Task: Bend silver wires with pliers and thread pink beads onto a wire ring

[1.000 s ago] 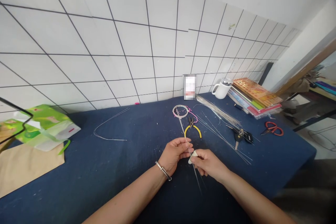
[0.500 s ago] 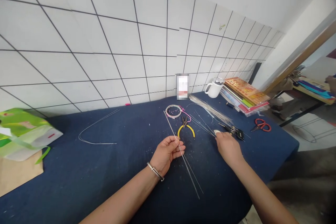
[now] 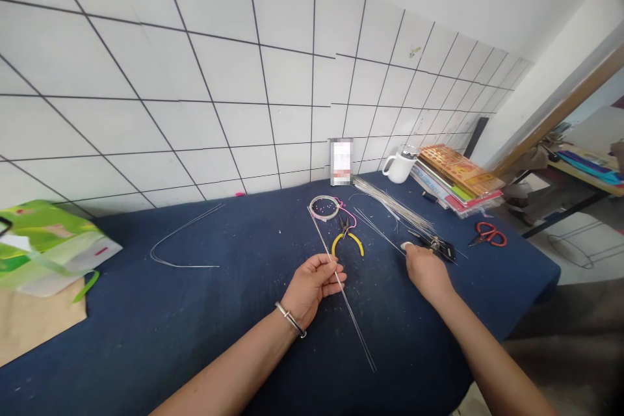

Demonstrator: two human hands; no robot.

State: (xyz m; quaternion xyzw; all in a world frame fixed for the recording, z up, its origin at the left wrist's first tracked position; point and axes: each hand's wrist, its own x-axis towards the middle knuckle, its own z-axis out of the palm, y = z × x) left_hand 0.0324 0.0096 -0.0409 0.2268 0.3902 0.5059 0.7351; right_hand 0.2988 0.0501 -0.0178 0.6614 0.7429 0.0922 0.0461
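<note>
Thin wires are running slantwise through the left hand, over the middle of the blue-covered table. Their upper ends are pointing towards the far edge, near a pale ring, and their lower ends are spreading slightly apart towards the near edge. The left thumb and forefinger are pinching them around mid-length, while the other fingers are curling loosely below.

The wires are looking very light, stiff enough to be holding a straight line but springy and easy to bend or kink. Being smooth and narrow, they are probably inviting a slip or roll under a loose pinch. The middle, where the left fingertips are closing, is seeming the best hold for balance; a grip near one end would probably be letting the other end swing.

To the right, the right hand is reaching low, its fingers drawn narrow around a small pale piece beside the ends of loose wires. Whether it is gripping those wires, I cannot tell. Yellow-handled pliers are lying between the hands, just beyond them. A thicker wire bundle is stretching from near the far edge, and red-handled scissors are resting towards the right edge.
</note>
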